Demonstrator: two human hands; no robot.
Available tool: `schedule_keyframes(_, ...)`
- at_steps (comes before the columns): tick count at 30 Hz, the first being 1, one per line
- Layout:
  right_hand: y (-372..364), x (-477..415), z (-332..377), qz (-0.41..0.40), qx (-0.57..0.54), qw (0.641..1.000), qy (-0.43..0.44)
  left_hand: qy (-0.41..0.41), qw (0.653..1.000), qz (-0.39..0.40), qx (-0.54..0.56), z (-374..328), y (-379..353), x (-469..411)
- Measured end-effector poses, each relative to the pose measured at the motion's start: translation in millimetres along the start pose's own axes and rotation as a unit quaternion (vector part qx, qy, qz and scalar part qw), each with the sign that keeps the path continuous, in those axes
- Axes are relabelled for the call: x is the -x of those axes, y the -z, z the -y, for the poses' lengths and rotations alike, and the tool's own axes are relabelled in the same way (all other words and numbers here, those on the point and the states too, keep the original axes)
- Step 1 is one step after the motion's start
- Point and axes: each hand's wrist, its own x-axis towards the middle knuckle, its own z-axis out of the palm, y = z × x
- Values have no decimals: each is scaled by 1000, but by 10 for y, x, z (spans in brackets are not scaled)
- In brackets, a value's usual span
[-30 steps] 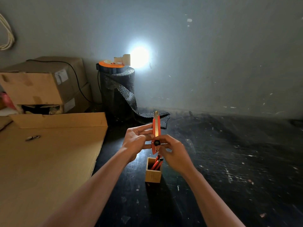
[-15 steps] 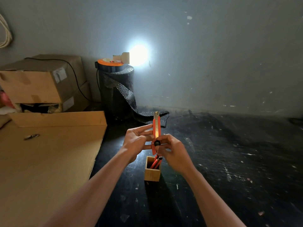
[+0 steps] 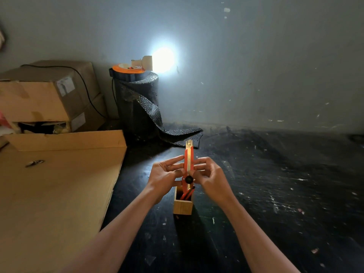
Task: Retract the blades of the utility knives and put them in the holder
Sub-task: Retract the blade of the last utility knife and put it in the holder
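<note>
Fingertips of the left hand [image 3: 164, 175] and right hand [image 3: 209, 172] pinch the orange utility knife with its metal blade channel [image 3: 188, 161] from nine and three o'clock. It stands upright, tip at twelve o'clock, tail just above the small square wooden holder [image 3: 182, 205] on the scuffed black table [image 3: 275, 194]. Since a second ago, the right fingers have spread wider.

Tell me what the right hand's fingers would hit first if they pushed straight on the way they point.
The right hand has fingers pointing left, so they meet the orange utility knife at once; they seem to be touching it already. Beyond it is the left hand.
</note>
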Motion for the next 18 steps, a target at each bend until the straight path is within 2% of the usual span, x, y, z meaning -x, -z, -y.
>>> schedule_keyframes(5,25,-203,-43,-4,32,999,-3,1,1000,16,1,178,-22,-62)
schedule_keyframes(8,10,-319,-132,0,27,999,-29,2,1000,-13,-15,292,10,-162)
schedule_keyframes(12,-60,-451,-290,-2,62,996,-59,-7,982,-78,-174,566,176,-295)
schedule_keyframes(15,-140,-532,-440,4,105,992,-77,4,955,-71,-288,815,279,-360)
schedule_keyframes(18,-225,-591,-589,4,137,986,-93,36,940,-57,-335,1042,304,-410)
